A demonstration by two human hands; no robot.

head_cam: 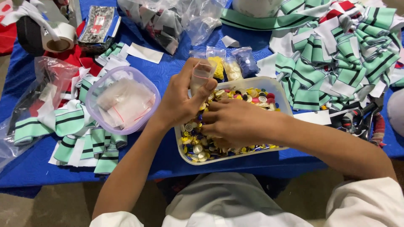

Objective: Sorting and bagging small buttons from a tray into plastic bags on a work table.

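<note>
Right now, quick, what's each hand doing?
Left hand: closed, holding a small clear bag.
Right hand: in the tray of buttons; grip cannot be told.

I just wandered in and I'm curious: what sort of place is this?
Probably a garment or sewing workshop: a tub of mixed buttons, heaps of green striped fabric pieces, and small bags of sorted buttons on a blue table.

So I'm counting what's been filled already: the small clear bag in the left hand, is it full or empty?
Empty, as far as shows: the small clear bag, held upright in the left hand, looks see-through, with no buttons visible inside.
</note>
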